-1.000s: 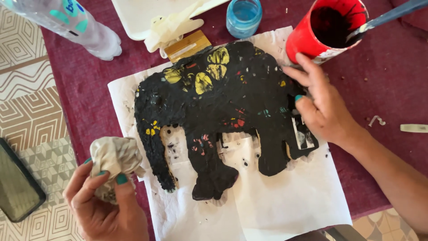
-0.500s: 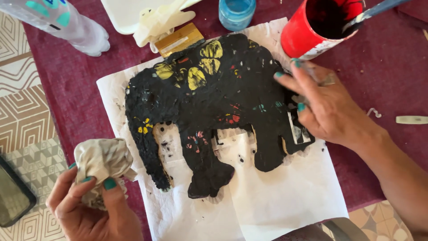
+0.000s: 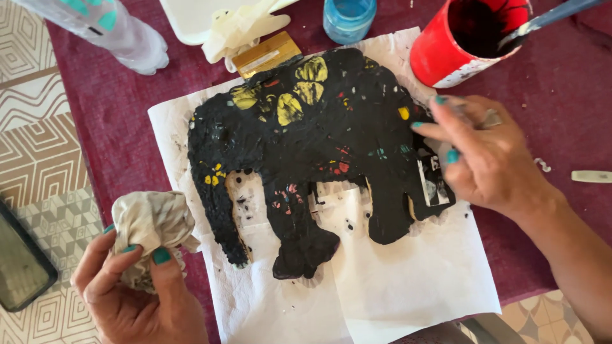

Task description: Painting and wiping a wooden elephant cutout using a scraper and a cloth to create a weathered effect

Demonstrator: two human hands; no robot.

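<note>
A black-painted elephant cutout point(image 3: 319, 153) with yellow and coloured spots lies on white paper point(image 3: 395, 280) over a maroon cloth. My right hand point(image 3: 484, 159) rests over the elephant's rear end, fingertips touching the painted surface near its back; it holds nothing that I can see. My left hand point(image 3: 131, 293) is at the lower left, off the paper, gripping a crumpled, stained rag point(image 3: 152, 223) beside the elephant's trunk.
A red cup point(image 3: 465, 41) of black paint with a brush point(image 3: 548, 18) in it stands at the upper right. A blue paint jar point(image 3: 349, 18), white tray point(image 3: 191, 19), gold card point(image 3: 264, 54) and plastic bottle point(image 3: 108, 28) line the top. A dark phone point(image 3: 22, 267) lies far left.
My right hand has slid up along the elephant's rear and spread its fingers. The left hand keeps the rag in the same grip. The view has shifted slightly.
</note>
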